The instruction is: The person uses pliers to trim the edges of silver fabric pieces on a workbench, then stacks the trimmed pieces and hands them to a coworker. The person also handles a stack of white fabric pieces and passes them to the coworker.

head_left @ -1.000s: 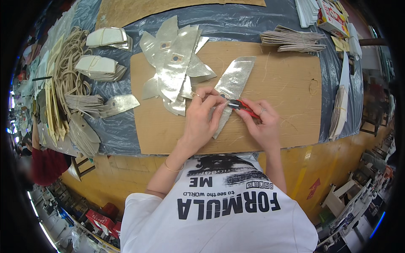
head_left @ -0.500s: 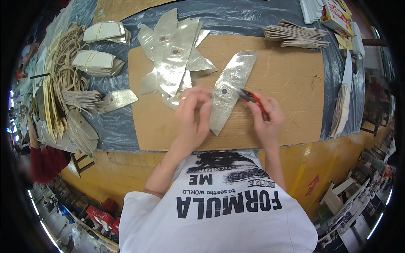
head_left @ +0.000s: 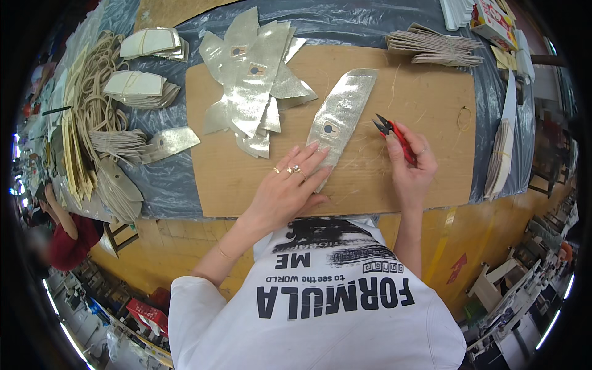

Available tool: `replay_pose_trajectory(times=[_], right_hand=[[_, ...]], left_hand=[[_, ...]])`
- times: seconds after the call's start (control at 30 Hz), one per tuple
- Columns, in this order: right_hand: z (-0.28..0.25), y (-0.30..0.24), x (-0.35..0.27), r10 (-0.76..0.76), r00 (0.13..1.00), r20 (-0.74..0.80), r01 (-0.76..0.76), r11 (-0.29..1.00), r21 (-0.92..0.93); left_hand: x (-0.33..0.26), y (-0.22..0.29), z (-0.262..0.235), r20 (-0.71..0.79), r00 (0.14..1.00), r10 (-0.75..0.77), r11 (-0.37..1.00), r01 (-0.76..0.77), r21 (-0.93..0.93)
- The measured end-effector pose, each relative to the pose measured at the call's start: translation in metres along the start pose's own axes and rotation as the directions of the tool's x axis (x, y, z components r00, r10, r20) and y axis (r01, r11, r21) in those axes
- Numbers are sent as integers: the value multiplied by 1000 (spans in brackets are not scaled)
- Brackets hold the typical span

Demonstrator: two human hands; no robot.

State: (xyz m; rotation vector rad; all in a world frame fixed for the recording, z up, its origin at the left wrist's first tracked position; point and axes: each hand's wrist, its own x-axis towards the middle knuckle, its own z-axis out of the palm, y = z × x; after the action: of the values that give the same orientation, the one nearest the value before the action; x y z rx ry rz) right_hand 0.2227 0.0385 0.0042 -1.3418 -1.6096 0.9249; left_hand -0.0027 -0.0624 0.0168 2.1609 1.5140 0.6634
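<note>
yellow floor [head_left: 484, 225] borders the plastic-covered table [head_left: 169, 197]. on its flat brown cardboard sheet [head_left: 438, 185], the left hand [head_left: 287, 187] rests over the near end of a shiny silver leaf-shaped piece [head_left: 343, 108], fingers slightly apart. to the right, the right hand's [head_left: 414, 169] fingers clamp red-handled black snips [head_left: 404, 139], blades parted. farther left, overlapping silver pieces [head_left: 249, 98] lie piled.
</note>
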Motion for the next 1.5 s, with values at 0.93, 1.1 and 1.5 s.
replay_pose_trajectory(times=[0.93,1.1,1.5], right_hand=[[-10,7,-19,-204,948,245,202,979,36],[-1,-12,-16,-233,816,529,372,913,-171],[15,-15,-25,-134,889,437,306,886,-350]], left_hand=[[-7,-24,-13,-47,996,-71,997,71,-7],[-1,-25,-9,-157,949,-272,955,246,-168],[19,-24,-36,-610,768,-196,980,124,-158]])
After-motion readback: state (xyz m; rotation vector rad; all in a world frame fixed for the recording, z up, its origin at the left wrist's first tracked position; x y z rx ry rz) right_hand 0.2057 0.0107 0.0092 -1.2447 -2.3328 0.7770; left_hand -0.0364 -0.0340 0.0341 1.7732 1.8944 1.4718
